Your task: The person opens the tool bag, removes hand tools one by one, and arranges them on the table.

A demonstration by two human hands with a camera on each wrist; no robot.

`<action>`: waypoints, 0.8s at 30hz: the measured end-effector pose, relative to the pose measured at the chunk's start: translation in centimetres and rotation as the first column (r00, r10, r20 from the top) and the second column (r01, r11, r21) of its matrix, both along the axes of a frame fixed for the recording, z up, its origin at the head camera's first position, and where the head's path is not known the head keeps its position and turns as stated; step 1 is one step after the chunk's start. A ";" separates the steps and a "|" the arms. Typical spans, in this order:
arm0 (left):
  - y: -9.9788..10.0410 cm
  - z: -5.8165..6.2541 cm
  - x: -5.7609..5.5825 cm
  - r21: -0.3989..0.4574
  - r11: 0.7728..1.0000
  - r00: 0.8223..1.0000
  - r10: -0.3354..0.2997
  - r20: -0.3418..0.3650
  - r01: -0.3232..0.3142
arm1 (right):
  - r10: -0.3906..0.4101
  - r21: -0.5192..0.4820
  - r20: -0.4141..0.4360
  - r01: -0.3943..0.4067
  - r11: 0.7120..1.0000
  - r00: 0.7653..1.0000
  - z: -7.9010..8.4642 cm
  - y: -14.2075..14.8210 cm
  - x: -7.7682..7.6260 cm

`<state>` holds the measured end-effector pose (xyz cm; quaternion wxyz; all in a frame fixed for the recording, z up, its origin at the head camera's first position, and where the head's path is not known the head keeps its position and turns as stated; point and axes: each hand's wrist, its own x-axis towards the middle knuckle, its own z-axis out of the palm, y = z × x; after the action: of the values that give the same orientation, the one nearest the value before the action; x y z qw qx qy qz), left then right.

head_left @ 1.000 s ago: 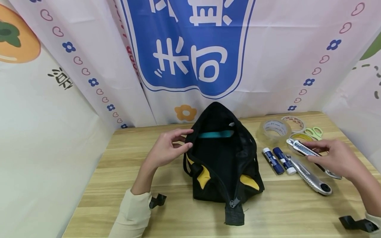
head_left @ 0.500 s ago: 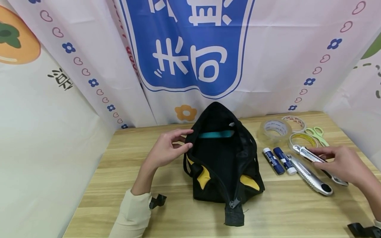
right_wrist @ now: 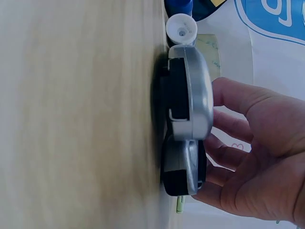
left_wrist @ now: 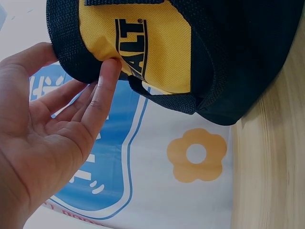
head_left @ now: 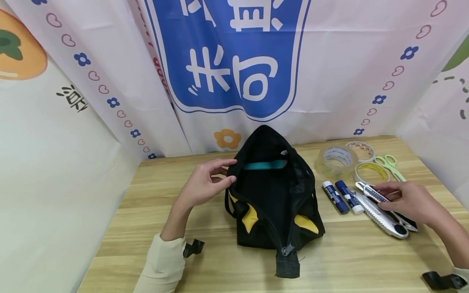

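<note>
A black and yellow zip-top tool bag [head_left: 265,203] stands unzipped on the table, with a flat teal object [head_left: 265,165] inside. My left hand [head_left: 207,183] holds the bag's left rim, fingertips on the fabric; the yellow side panel [left_wrist: 167,47] shows beside them in the left wrist view. At the right, my right hand [head_left: 412,201] grips a slim silver and black utility knife [head_left: 368,190] between thumb and fingers. It lies against a larger silver utility knife [head_left: 377,213], partly covering it. In the right wrist view, both knives' butt ends [right_wrist: 200,95] face the camera.
Two blue glue sticks [head_left: 335,197] lie between the bag and the knives. Behind them are a wide roll of clear tape [head_left: 319,165], two narrower tape rolls, one of them yellow-cored [head_left: 384,176], and green-handled scissors [head_left: 390,160]. A printed cloth [head_left: 329,81] hangs behind the table.
My right hand first shifted the slim knife right and toward me, then slightly back left, onto the larger knife's edge. My left hand stays on the bag's rim.
</note>
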<state>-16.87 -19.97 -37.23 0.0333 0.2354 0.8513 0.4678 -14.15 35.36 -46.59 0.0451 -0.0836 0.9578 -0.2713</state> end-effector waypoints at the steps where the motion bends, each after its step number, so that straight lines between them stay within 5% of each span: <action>1: 0.0 0.0 0.0 0.000 1.000 1.000 -0.001 0.000 0.001 | 0.005 -0.003 0.002 -0.005 1.000 1.000 -0.1 0.0 0.0; 9: 0.0 -0.1 0.0 0.006 1.000 1.000 -0.004 0.000 0.004 | 0.006 -0.003 0.001 -0.006 1.000 1.000 0.4 -0.2 -0.1; 24: 0.2 -0.1 -0.1 0.004 1.000 1.000 -0.008 -0.005 0.008 | 0.041 -0.031 -0.083 -0.044 0.999 0.996 4.7 -4.7 -1.0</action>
<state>-16.94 -19.79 -37.29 0.0328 0.2401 0.8494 0.4688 -15.20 30.69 -41.85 0.0101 -0.1158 0.9523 -0.2822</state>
